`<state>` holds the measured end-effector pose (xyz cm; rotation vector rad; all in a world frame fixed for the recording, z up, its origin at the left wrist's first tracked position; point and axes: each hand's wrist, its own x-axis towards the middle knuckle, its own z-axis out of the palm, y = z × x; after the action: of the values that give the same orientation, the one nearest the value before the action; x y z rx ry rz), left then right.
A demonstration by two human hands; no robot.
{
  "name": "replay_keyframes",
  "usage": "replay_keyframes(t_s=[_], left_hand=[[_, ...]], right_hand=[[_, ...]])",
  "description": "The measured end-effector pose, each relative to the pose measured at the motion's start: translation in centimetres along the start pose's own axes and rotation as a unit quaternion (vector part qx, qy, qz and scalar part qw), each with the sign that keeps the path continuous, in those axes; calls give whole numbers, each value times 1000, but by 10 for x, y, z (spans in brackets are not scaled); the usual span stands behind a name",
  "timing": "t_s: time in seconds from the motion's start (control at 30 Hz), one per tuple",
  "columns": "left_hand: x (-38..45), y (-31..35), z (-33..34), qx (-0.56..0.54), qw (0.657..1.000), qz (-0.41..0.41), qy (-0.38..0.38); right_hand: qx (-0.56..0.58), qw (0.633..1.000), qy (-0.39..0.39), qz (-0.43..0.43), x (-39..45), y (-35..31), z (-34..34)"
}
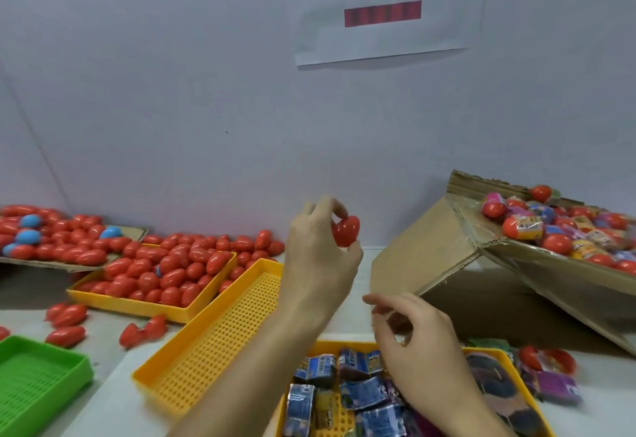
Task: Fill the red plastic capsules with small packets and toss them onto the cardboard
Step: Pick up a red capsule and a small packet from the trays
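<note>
A: Red plastic is what the left hand [318, 257] is pinching: a red capsule [346, 231], raised above the middle of the desk [113, 398], thumb below and fingertips curling over the top.

B: Is the capsule lying closed or open?

A: I cannot tell; the fingers are covering its left side and the shape is blurring.

B: And the right hand [413, 336]?

A: It is hovering over the packet tray [488, 354] at the near edge, fingers loosely curled. Something dark is showing inside the curl, but whether it is gripping anything I cannot tell.

B: The small packets [358, 385]?

A: They are lying in that yellow tray, blue and purple, half hidden by the wrist and cut off by the bottom edge.

B: Where is the cardboard [130, 231]?

A: It is lying flat at the far left corner, carrying a heap of red and a few blue capsules, running out of frame. In front of it, a full yellow tray [137, 305] is holding more red ones, beside a bare perforated tray [213, 347] and a green tray [41, 378]. At the right edge a tilted cardboard box [447, 254] is holding mixed capsules and packets.
</note>
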<state>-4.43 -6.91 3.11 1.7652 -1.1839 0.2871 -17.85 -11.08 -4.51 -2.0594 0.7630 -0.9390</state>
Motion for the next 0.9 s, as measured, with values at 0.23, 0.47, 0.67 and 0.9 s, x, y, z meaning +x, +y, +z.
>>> replay_keyframes(t_s=[0.23,0.47,0.67,0.9], left_hand=[[-63,37,-18,-101,988,15,112],[-79,13,-13,-108,992,13,63],[-78,9,-15,-65,997,15,44],[-64,14,-33,-656,669,-345,-58]], right_hand=[[5,1000,0,12,0,-2,2],[2,1000,-10,-14,1,3,7],[-9,1000,-3,-27,1,5,9],[-13,999,10,-35,-1,0,9]])
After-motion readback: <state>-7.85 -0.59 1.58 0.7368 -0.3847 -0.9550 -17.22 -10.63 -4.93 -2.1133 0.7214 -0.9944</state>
